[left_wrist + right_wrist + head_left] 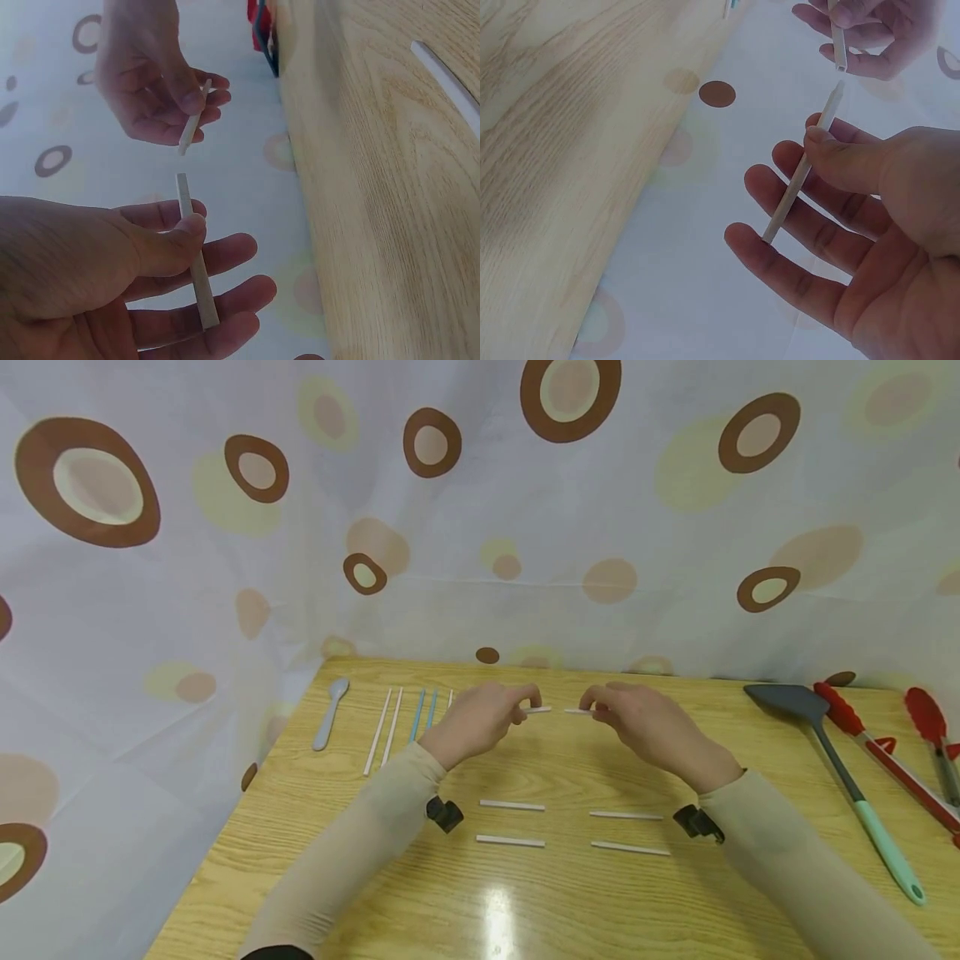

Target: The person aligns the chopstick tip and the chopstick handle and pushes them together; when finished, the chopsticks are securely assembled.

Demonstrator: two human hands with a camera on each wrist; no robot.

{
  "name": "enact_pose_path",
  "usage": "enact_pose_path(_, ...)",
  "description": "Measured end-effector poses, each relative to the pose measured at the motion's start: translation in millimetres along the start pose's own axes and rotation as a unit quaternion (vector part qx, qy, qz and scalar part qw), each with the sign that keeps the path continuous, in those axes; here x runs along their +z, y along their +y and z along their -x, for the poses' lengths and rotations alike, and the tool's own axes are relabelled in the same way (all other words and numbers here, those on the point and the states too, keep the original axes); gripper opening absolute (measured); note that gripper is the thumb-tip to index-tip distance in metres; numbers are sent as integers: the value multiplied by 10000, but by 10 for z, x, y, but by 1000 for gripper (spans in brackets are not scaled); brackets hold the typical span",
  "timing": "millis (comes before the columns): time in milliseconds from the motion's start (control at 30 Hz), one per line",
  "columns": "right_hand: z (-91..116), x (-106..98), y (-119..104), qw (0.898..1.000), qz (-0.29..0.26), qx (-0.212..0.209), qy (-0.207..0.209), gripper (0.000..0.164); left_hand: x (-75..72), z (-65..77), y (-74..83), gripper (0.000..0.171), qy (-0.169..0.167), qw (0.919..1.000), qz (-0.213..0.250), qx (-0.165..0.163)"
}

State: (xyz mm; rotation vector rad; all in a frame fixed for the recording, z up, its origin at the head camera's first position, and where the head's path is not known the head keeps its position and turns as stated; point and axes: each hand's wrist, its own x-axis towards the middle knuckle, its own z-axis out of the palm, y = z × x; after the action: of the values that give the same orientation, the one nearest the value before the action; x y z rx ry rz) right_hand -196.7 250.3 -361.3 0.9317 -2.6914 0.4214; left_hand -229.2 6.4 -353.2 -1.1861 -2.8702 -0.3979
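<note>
My left hand [478, 717] pinches a short white stick [201, 289] between thumb and fingers, its squared end pointing at the other hand. The end of that stick looks hollow in the right wrist view. Opposite it, my right hand [648, 720] pinches a second short white stick [789, 196] that has a narrowed tip. The two ends face each other with a small gap between them, above the far part of the wooden table [570, 910]. Nearer to me lie two pairs of similar short white sticks, one pair on the left [512, 806] and one on the right [626, 816].
At the far left lie a grey spoon [327, 718], long white sticks [377, 732] and blue sticks [417, 717], partly hidden by my left hand. A dark spatula [832, 752] with a mint handle and red tongs [892, 760] lie on the right. A patterned curtain [465, 627] borders the table.
</note>
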Motion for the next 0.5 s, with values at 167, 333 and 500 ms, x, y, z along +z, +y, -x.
enact_pose_path(167,-27,5,-15,9999,-53,-98,132,23,-1,-7,0,24,112,9999,-61,44)
enact_pose_path(333,-44,17,-26,9996,-95,-201,174,23,2,-17,4,22,147,9998,-65,145)
enact_pose_path(500,-53,20,-41,9995,-96,-239,192,23,-21,-15,27,22,150,9996,-166,189)
